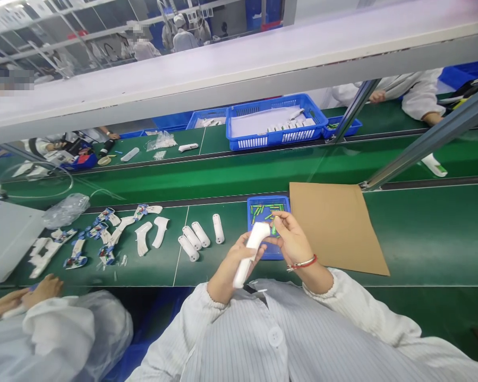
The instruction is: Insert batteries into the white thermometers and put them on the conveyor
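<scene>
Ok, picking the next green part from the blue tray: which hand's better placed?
Right, probably. The right hand sits over the blue tray by the green parts, while the left hand is wrapped around the white device housing.

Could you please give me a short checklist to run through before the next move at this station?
1. Left hand wrapped around the white plastic housing: ok, the grip looks secure.
2. Right hand holding a small part at its fingertips: cannot tell, the fingers hide it.
3. Blue plastic tray stocked with small green parts: ok, many remain.
4. White tubular pieces lying on the green conveyor belt: ok, they lie side by side, apart from the hands.
5. Co-worker's hand apart from the person's own hands: ok.
</scene>
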The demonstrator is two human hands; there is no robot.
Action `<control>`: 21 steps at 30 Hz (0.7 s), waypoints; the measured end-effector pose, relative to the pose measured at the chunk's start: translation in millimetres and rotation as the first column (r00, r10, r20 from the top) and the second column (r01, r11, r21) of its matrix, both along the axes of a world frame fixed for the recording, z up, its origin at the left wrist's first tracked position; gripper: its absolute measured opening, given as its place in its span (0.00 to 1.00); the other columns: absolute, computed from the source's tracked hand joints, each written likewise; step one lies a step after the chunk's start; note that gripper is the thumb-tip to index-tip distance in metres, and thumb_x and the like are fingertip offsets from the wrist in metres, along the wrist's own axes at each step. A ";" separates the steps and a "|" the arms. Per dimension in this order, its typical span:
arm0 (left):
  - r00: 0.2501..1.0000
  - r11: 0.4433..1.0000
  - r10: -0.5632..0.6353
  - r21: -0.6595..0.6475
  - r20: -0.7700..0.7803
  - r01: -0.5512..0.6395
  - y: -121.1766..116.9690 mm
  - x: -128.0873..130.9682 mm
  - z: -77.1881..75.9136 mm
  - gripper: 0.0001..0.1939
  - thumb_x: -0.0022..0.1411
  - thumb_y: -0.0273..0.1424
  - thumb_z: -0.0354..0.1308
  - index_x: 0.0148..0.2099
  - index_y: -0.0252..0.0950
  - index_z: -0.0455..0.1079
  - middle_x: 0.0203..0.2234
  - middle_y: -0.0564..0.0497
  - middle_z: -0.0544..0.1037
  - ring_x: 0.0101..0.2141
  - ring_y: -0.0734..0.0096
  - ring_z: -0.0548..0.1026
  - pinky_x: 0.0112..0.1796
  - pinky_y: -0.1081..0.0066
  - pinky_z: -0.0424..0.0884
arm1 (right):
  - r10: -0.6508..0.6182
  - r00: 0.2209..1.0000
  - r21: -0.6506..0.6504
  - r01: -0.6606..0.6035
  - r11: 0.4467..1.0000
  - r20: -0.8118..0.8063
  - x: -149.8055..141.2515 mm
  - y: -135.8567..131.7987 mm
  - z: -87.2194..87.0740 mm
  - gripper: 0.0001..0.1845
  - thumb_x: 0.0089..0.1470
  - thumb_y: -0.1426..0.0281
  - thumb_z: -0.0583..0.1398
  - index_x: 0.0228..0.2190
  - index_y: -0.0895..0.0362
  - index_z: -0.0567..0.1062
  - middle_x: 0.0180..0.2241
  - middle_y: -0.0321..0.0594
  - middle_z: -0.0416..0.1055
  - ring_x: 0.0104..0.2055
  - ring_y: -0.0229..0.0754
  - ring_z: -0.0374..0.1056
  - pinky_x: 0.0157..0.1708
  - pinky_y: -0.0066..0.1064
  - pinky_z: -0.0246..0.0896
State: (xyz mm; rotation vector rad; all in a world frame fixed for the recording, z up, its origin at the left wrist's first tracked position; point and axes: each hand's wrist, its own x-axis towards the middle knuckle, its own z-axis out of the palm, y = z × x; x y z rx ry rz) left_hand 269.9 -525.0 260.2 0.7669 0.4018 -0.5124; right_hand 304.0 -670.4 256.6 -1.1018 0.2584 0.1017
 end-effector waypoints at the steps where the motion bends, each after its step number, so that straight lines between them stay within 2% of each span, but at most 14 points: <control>1: 1.000 1.000 0.023 0.015 -0.018 -0.023 1.8 2.0 0.2 0.21 0.47 0.24 0.62 0.45 0.32 0.65 0.40 0.46 0.74 0.39 0.69 0.73 0.48 0.68 0.65 | -0.021 0.999 -0.048 0.023 0.999 0.035 1.2 -2.6 0.6 0.21 0.41 0.54 0.64 0.34 0.53 0.68 0.31 0.35 0.66 0.35 0.38 0.65 0.31 0.31 0.68; 4: 0.994 0.993 0.108 0.040 -0.006 -0.108 5.2 9.1 3.8 0.16 0.56 0.30 0.54 0.47 0.29 0.67 0.47 0.42 0.72 0.42 0.64 0.72 0.44 0.66 0.69 | -0.019 0.991 -0.151 0.039 0.988 0.131 1.1 -7.3 4.3 0.19 0.43 0.56 0.64 0.33 0.54 0.68 0.28 0.35 0.70 0.30 0.35 0.66 0.30 0.29 0.65; 6: 0.988 0.988 0.149 0.031 0.026 -0.150 4.5 13.4 6.1 0.16 0.58 0.30 0.52 0.48 0.30 0.68 0.49 0.43 0.71 0.43 0.62 0.72 0.43 0.64 0.70 | 0.064 0.986 -0.172 -0.038 0.984 0.152 -2.6 -5.1 7.1 0.18 0.43 0.59 0.65 0.33 0.54 0.67 0.26 0.34 0.71 0.25 0.34 0.66 0.26 0.28 0.65; 9: 0.986 0.987 0.160 -0.014 0.035 -0.160 0.0 17.5 7.5 0.18 0.61 0.35 0.50 0.48 0.30 0.68 0.46 0.41 0.73 0.45 0.58 0.71 0.45 0.61 0.68 | 0.204 0.962 -0.243 -0.157 0.957 0.183 -10.9 5.5 8.6 0.15 0.43 0.62 0.65 0.32 0.55 0.69 0.25 0.34 0.71 0.25 0.36 0.68 0.25 0.29 0.66; 11: 0.985 0.986 0.167 -0.027 0.034 -0.166 -3.2 18.8 8.0 0.19 0.63 0.38 0.48 0.48 0.30 0.69 0.44 0.40 0.73 0.46 0.57 0.71 0.46 0.60 0.68 | 0.273 0.934 -0.363 -0.177 0.915 0.232 -15.1 13.0 7.1 0.12 0.45 0.63 0.65 0.31 0.55 0.71 0.27 0.37 0.73 0.29 0.38 0.70 0.28 0.30 0.68; 15: 0.969 0.970 0.243 0.015 0.043 -0.244 -6.0 19.8 10.0 0.14 0.64 0.34 0.48 0.46 0.32 0.69 0.48 0.42 0.71 0.48 0.60 0.69 0.47 0.63 0.67 | 0.369 0.857 -0.664 -0.043 0.746 0.359 -17.6 20.2 2.2 0.05 0.48 0.67 0.63 0.29 0.55 0.74 0.26 0.36 0.74 0.26 0.37 0.68 0.28 0.29 0.65; 17: 0.964 0.964 0.259 0.044 0.065 -0.262 -6.3 19.4 10.2 0.13 0.63 0.33 0.49 0.47 0.34 0.69 0.50 0.43 0.69 0.49 0.62 0.68 0.47 0.65 0.67 | 0.407 0.810 -0.727 0.035 0.686 0.423 -18.3 20.9 -0.4 0.04 0.49 0.69 0.62 0.29 0.56 0.75 0.26 0.37 0.73 0.25 0.36 0.67 0.27 0.28 0.64; 21: 0.957 0.955 0.274 0.088 0.091 -0.282 -8.0 18.1 7.6 0.11 0.62 0.32 0.52 0.46 0.36 0.69 0.50 0.45 0.69 0.47 0.65 0.69 0.44 0.67 0.68 | 0.458 0.713 -0.778 0.197 0.597 0.531 -22.6 21.3 -7.3 0.05 0.54 0.71 0.58 0.30 0.57 0.76 0.30 0.40 0.72 0.31 0.37 0.67 0.32 0.29 0.66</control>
